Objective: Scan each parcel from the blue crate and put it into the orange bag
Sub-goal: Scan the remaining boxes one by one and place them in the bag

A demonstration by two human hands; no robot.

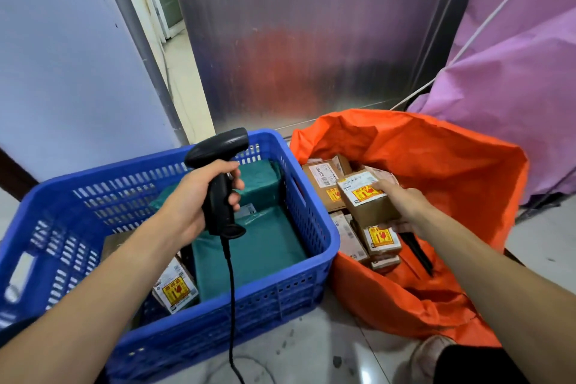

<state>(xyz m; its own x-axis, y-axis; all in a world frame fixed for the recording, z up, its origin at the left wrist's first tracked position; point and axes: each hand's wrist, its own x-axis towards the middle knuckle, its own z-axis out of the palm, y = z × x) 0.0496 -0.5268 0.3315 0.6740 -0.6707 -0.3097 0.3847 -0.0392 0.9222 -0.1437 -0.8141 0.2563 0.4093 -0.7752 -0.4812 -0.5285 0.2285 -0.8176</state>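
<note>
My left hand (190,196) grips the handle of a black corded barcode scanner (219,184), held over the blue crate (324,246). Inside the crate lie teal mailer bags (258,246) and a small cardboard box (176,288) with a yellow sticker at the front left. My right hand (405,209) holds a brown cardboard parcel (367,201) with a yellow and red label, inside the mouth of the orange bag (436,165). Several more cardboard parcels (324,178) lie in the bag beneath and behind it.
The crate and the bag stand side by side on a glossy tiled floor (311,352). A metal panel (311,40) rises behind them, and purple fabric (514,72) hangs at the right. The scanner cable (232,305) drops over the crate's front wall. A shoe (430,355) shows at the bottom right.
</note>
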